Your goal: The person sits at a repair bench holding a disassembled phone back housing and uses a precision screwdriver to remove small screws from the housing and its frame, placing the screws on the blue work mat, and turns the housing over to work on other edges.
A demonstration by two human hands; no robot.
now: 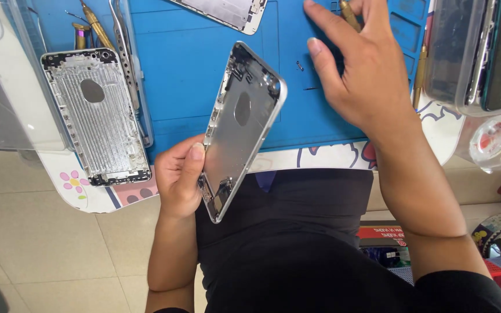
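the left hand is clamped on the lower edge of a silver phone shell, thumb pressed along its side, holding it tilted above the lap and the table's near edge. the shell is bare brushed metal, rounded at the corners, with an oval cutout in its middle and small dark fittings at both ends. beyond it lies a smooth blue work mat. the right hand hovers over the mat with fingers spread, holding nothing. a second metal shell, ribbed inside, lies flat at the left. brass-handled tools lie farthest off.
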